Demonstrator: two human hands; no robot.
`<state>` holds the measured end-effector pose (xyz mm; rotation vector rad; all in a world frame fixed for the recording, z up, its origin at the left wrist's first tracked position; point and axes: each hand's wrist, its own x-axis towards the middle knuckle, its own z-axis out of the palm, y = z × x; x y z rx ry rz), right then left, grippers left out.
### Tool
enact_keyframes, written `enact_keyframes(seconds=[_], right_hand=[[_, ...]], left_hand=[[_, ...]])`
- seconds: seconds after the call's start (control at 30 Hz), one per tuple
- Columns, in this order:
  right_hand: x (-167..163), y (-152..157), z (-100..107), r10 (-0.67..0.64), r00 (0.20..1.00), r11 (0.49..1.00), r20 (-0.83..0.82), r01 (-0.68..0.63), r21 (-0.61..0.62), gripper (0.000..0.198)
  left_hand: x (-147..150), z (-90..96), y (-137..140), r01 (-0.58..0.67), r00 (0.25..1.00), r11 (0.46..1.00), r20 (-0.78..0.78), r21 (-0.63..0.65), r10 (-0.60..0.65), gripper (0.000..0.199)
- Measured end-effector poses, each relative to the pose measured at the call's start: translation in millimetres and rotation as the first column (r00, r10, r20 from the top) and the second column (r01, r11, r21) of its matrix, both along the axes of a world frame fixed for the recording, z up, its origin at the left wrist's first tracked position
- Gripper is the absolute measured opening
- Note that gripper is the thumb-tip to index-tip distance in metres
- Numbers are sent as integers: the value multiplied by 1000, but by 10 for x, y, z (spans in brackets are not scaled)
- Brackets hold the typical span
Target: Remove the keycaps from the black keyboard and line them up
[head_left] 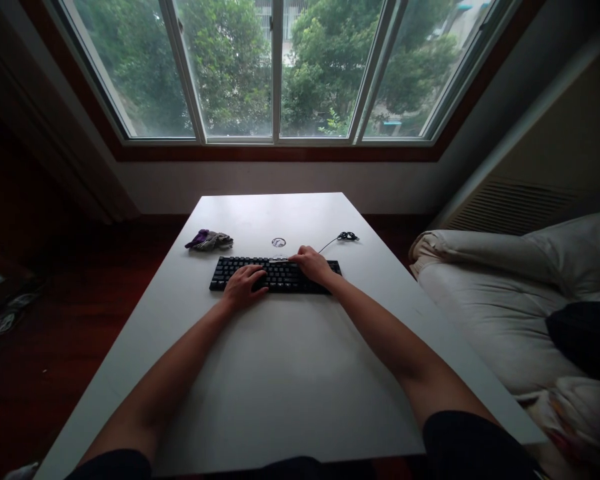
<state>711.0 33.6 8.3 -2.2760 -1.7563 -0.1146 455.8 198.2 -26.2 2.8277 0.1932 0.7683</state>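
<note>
A black keyboard [290,283] lies across the white table in front of me. My left hand [244,283] rests on its left part, fingers spread over the keys and thumb apart. Over the upper right keys, my right hand [312,262] is closed around one end of a thin, pale, stick-like tool [279,261]. The tool points left, along the keyboard's top rows; its exact kind is too small to make out. Just behind the keyboard lies a small round, patterned item [279,243].
A crumpled grey and purple cloth item [210,240] lies at the table's left. The keyboard's bundled black cable [348,236] sits behind on the right. A light-covered sofa [485,320] stands along the right side of the white table [280,373]; a window [275,73] is ahead.
</note>
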Motion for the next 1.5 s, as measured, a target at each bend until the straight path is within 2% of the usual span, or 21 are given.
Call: enact_keyframes(seconds=[0.17,0.3,0.4,0.5,0.7,0.8,0.93,1.03,1.1,1.17,1.3,1.4,1.5], right_hand=[[340,-301,-46,-8,999,1000,-46,9,18,36],[735,-697,-119,-38,997,997,-60,42,61,31],[835,-881,-152,-94,993,992,-65,99,78,31],[693,-842,-164,-159,986,982,-42,163,92,32],[291,-463,-203,-227,973,964,-48,232,129,35],[400,-527,-252,-279,957,948,-77,287,136,35],[727,-833,-337,-376,920,907,-108,389,162,34],[820,-946,-379,-401,905,889,-144,422,176,34],[769,-900,-384,-373,918,899,-133,393,195,35],[678,-802,-378,-313,943,919,-114,332,215,37],[628,-732,-372,-241,962,926,-131,268,265,37],[775,-893,-400,-317,935,886,-158,352,303,34],[912,-1060,-436,-446,877,807,-179,480,344,32]], left_hand=[[-91,1,50,58,997,998,-44,15,-57,53],[-70,-6,23,24,999,999,-49,42,-22,57],[-20,-19,-8,-5,999,999,-38,48,7,56],[12,-38,-21,-16,999,999,-40,52,18,55],[0,-54,-14,-22,999,999,-44,26,23,55],[-24,-28,-13,-21,999,1000,-43,0,21,55],[-50,14,16,6,999,999,-51,-32,-7,56],[-81,38,96,4,999,999,-43,-50,-6,50],[-122,44,185,-47,999,997,-14,-68,46,43],[-183,39,298,-150,987,984,39,-100,155,37],[-313,-9,529,-363,915,915,120,-175,386,30],[-370,-64,656,-432,872,868,132,-245,471,29],[-391,-118,742,-443,861,841,114,-310,496,28]])
